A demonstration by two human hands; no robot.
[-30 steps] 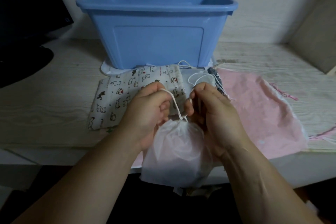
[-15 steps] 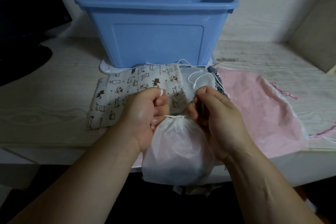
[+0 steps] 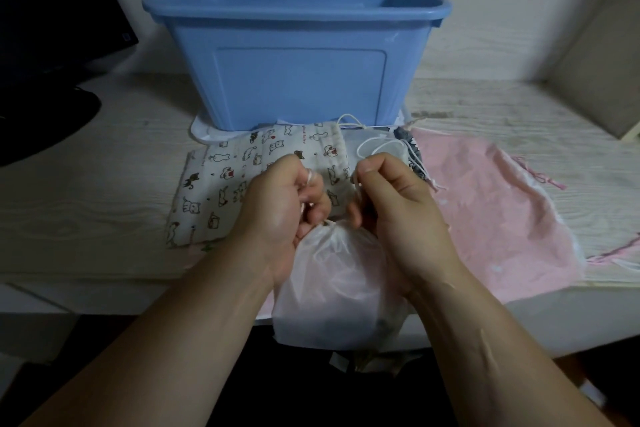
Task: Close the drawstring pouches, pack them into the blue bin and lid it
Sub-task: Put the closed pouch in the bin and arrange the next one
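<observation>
Both hands are clenched at the gathered neck of a sheer white pouch (image 3: 332,288), which hangs over the near edge of the table (image 3: 86,191) at six o'clock from the blue bin (image 3: 298,80). The left hand (image 3: 277,211) grasps one end of the white cord (image 3: 308,177), which runs over its curled forefinger. The right hand (image 3: 394,215) pinches the other end between thumb and fingers. The pouch's mouth is bunched tight between the two fists.

The bin stands open at twelve o'clock from the hands, near the wall. A cat-print pouch (image 3: 225,184) lies flat at ten o'clock from the hands, just in front of the bin. A pink pouch (image 3: 485,201) is spread at three o'clock, reaching the table's near edge. Between them, at one o'clock, lies a small white mesh pouch (image 3: 381,152) with a looped string. A flat white piece (image 3: 202,132) sticks out from under the bin's left corner; whether it is the lid I cannot tell. A dark monitor (image 3: 52,28) stands at nine o'clock
</observation>
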